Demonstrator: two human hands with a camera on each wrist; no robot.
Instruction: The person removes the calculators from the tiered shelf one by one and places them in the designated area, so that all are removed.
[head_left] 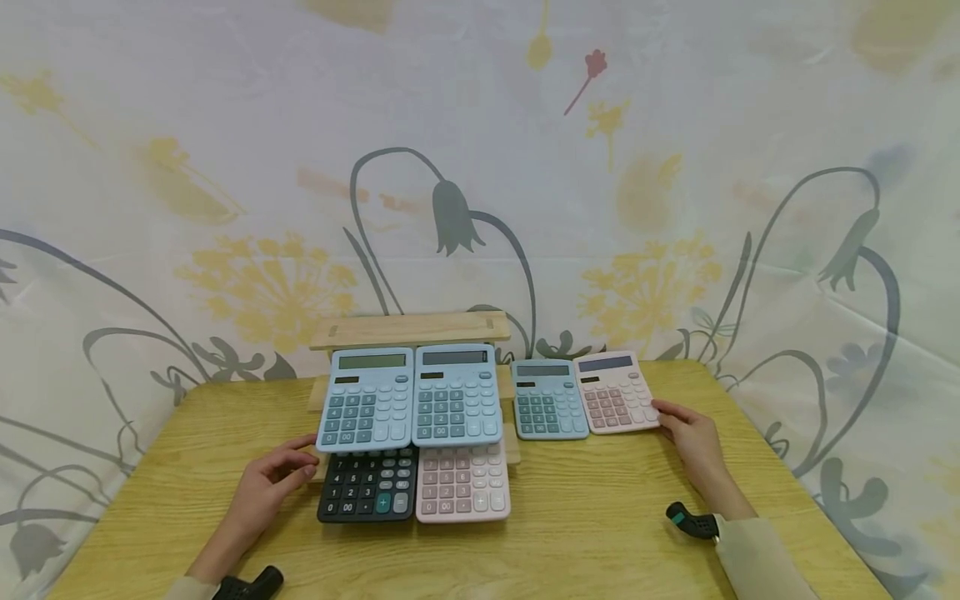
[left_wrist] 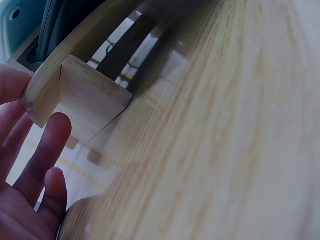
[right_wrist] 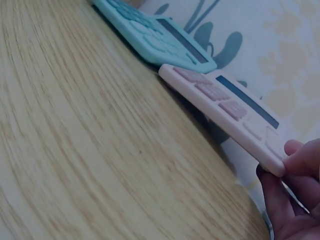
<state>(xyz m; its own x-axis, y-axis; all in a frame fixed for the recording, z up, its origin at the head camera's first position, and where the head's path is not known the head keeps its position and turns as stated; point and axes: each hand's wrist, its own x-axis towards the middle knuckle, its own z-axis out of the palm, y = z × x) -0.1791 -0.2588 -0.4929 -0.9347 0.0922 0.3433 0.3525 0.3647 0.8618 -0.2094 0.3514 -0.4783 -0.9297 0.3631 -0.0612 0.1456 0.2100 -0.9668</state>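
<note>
My right hand (head_left: 693,446) pinches the lower right edge of a pink calculator (head_left: 615,392), thumb on top and fingers beneath. In the right wrist view this calculator (right_wrist: 220,105) slants, its held end raised off the table. Left of it is a small blue calculator (head_left: 550,400), their edges side by side. My left hand (head_left: 273,483) is at the left end of a stepped wooden stand (head_left: 408,329). In the left wrist view its thumb and a finger hold the end of a stand board (left_wrist: 47,95), other fingers extended.
Two larger blue calculators (head_left: 457,396) lean side by side on the stand. Below them sit a black calculator (head_left: 367,487) and another pink calculator (head_left: 463,487), their tops covered. A patterned cloth (head_left: 480,108) hangs behind the wooden table (head_left: 585,533).
</note>
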